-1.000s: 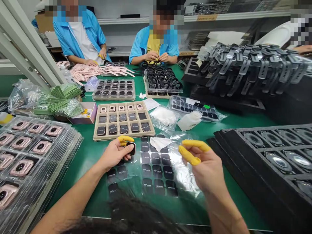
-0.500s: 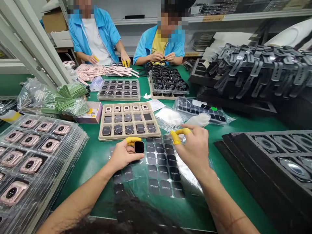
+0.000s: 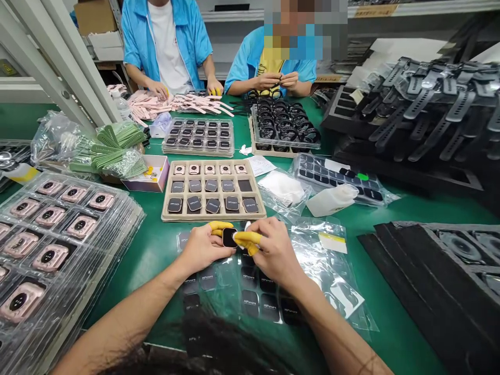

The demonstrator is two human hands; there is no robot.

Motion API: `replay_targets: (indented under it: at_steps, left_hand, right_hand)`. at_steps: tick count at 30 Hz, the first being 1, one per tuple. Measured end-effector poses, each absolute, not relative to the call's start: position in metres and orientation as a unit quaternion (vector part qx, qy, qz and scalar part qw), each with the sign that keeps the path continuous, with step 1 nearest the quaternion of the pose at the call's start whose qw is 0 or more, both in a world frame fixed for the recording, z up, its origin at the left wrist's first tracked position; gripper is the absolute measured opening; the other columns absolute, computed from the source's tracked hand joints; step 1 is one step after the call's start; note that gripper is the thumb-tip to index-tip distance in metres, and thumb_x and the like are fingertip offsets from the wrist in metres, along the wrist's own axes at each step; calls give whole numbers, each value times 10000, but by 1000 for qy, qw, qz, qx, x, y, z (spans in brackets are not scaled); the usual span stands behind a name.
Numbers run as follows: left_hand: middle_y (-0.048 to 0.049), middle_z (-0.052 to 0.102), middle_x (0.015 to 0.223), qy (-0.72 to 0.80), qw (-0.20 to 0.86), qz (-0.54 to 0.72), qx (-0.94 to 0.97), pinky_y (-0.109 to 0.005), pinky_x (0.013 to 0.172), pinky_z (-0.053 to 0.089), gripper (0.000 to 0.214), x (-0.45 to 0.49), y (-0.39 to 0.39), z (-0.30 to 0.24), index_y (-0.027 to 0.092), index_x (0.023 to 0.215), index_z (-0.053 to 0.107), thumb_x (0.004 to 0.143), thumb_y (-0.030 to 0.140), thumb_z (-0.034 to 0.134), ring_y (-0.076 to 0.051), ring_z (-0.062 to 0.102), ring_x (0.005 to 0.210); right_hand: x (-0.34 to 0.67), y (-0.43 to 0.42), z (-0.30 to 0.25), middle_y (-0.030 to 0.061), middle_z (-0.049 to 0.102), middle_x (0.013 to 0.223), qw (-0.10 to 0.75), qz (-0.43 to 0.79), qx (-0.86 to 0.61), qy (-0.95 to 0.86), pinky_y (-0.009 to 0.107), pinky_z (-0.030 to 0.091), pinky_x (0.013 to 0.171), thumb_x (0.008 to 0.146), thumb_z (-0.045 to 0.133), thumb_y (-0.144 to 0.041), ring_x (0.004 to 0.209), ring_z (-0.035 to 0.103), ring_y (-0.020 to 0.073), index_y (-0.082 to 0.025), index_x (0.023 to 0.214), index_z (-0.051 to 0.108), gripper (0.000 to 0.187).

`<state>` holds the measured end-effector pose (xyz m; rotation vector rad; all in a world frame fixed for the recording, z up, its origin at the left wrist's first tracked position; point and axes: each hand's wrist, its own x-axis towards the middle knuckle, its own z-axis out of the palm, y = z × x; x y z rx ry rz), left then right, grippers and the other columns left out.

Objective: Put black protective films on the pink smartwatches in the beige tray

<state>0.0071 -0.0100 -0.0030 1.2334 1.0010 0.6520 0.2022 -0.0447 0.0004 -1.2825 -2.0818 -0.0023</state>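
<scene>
My left hand (image 3: 203,247) grips a small pink smartwatch body (image 3: 228,237) with a black screen, holding it above a clear sheet of black screen stickers (image 3: 250,297). My right hand (image 3: 273,250) has come against the watch from the right; its yellow-capped fingertips pinch at the watch's edge. Both hands wear yellow finger cots. Just beyond the hands lies a beige tray (image 3: 213,216) with several watch bodies in its pockets.
Stacked clear trays of pink watch bodies (image 3: 58,229) fill the left. Black foam trays (image 3: 449,271) sit at right, black straps (image 3: 422,99) behind them. A white bottle (image 3: 332,199), plastic bags and green straps (image 3: 113,151) lie around. Two people in blue work across the table.
My right hand has moved left from open air and closed its fingertips on the watch held by my left hand. The view has tilted down slightly.
</scene>
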Motion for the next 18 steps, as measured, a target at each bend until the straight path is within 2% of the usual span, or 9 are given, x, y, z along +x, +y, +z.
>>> replay_targets:
  at_steps: [4, 10, 13, 15, 16, 18]
  left_hand:
    - [-43, 767, 824, 432, 644, 284, 564, -242, 662, 530, 586, 5, -10, -7, 130, 1182, 715, 611, 125, 845, -173, 725, 716]
    - [-42, 765, 811, 420, 646, 283, 571, -255, 687, 545, 582, 4, -11, -9, 123, 1198, 713, 627, 118, 822, -179, 730, 740]
    - [-52, 767, 816, 452, 630, 281, 566, -257, 681, 548, 603, 5, -9, -7, 106, 1200, 699, 620, 164, 855, -175, 722, 732]
    - [-59, 767, 818, 471, 621, 279, 561, -251, 674, 544, 645, 6, -7, -6, 99, 1219, 684, 613, 199, 882, -171, 719, 732]
    - [-60, 769, 830, 469, 621, 276, 565, -245, 671, 540, 645, 6, -6, -6, 103, 1223, 683, 617, 200, 884, -164, 717, 728]
    - [-50, 769, 840, 455, 619, 275, 578, -229, 658, 528, 630, 6, -4, -6, 118, 1225, 687, 627, 177, 875, -144, 710, 711]
  right_hand:
    - [197, -46, -1, 56, 699, 887, 360, 20, -484, -797, 361, 365, 737, 975, 584, -195, 839, 532, 210, -206, 983, 732, 148]
    - [193, -40, -6, 59, 691, 882, 370, 27, -471, -800, 355, 379, 754, 981, 598, -223, 824, 540, 205, -196, 982, 727, 132]
    - [205, -38, -8, 78, 684, 870, 343, -4, -540, -768, 381, 430, 767, 970, 593, -237, 868, 579, 239, -192, 950, 739, 154]
    - [211, -52, -6, 120, 691, 994, 311, -35, -594, -741, 461, 477, 839, 966, 582, -243, 995, 609, 298, -206, 974, 747, 169]
    - [211, -66, -5, 150, 678, 1131, 312, -40, -602, -734, 523, 490, 895, 956, 598, -249, 1105, 607, 340, -217, 1032, 747, 171]
    - [203, -103, -3, 169, 608, 1376, 335, 9, -542, -770, 612, 491, 1017, 923, 662, -271, 1302, 558, 389, -252, 1232, 696, 312]
